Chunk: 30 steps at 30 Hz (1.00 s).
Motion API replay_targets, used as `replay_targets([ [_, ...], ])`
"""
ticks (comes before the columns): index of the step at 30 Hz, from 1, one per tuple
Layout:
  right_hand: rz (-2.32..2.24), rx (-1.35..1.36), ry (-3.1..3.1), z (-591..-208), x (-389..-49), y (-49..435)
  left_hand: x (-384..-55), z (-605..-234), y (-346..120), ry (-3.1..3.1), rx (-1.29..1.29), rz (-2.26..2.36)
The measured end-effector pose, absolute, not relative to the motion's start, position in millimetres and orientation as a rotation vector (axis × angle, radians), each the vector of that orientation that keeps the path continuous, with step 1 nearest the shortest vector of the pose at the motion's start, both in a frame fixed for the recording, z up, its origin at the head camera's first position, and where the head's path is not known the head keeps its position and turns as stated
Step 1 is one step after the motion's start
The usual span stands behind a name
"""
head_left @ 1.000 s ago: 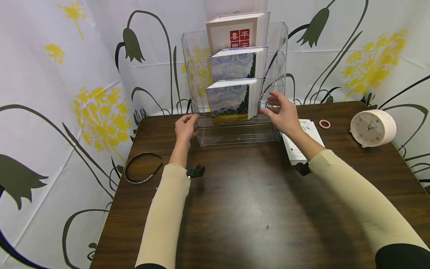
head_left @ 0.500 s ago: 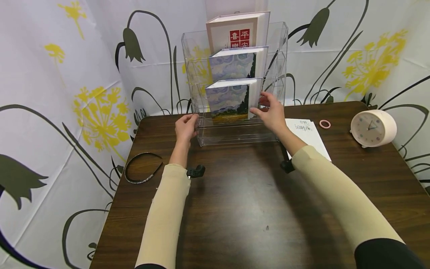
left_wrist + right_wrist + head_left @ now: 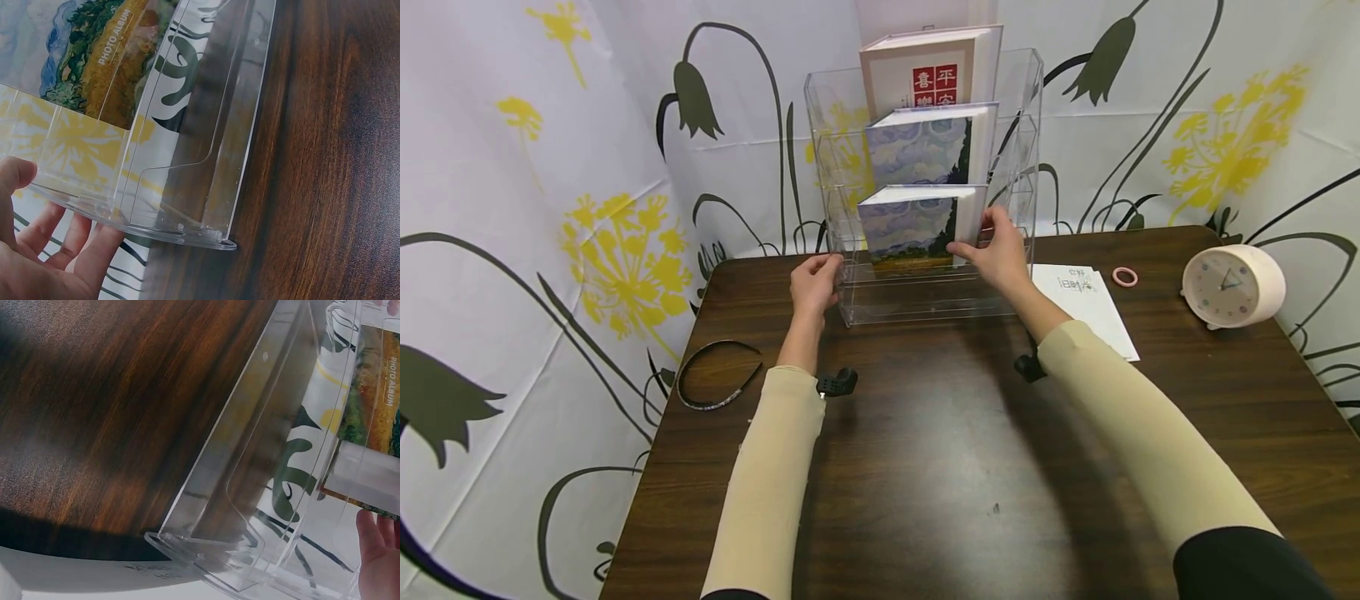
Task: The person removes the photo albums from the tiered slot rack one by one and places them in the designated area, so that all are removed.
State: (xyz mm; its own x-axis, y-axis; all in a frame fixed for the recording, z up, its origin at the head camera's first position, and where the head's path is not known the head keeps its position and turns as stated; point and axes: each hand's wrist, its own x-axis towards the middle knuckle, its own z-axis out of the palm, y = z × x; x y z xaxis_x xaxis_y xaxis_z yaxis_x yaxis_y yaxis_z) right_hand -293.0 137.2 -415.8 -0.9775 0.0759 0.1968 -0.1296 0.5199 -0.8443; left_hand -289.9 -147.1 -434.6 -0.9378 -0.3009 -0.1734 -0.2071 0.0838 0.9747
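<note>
Behind everything hangs a flower-printed curtain. The dark tabletop spreads below; take its middle as a dial, with twelve away from the person. A clear rack stands at twelve o'clock, bearing three albums in steps: a beige album at the back, a landscape album next, and the front photo album lowest and nearest the person (its cover is a painted landscape too). A white booklet lies at two o'clock, an alarm clock just short of three, a thin headband at nine.

The left hand, toward eleven, pinches the rack's left wall, thumb inside and fingers outside. The right hand, at one, grips the front photo album by its right edge, thumb on the cover.

Handling this well probably means holding the rack steady on one side while the album is eased gently, kept square to its slot; held by one edge, it could twist and bind. The pink ring, at two, is well apart.
</note>
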Motion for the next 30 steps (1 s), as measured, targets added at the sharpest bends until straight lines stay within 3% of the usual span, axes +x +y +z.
replay_targets([
  [30,1.521,0.123,-2.53,-427.4,-295.9,125.0,-289.9,-435.8,-147.0,-2.26,0.538,-2.019],
])
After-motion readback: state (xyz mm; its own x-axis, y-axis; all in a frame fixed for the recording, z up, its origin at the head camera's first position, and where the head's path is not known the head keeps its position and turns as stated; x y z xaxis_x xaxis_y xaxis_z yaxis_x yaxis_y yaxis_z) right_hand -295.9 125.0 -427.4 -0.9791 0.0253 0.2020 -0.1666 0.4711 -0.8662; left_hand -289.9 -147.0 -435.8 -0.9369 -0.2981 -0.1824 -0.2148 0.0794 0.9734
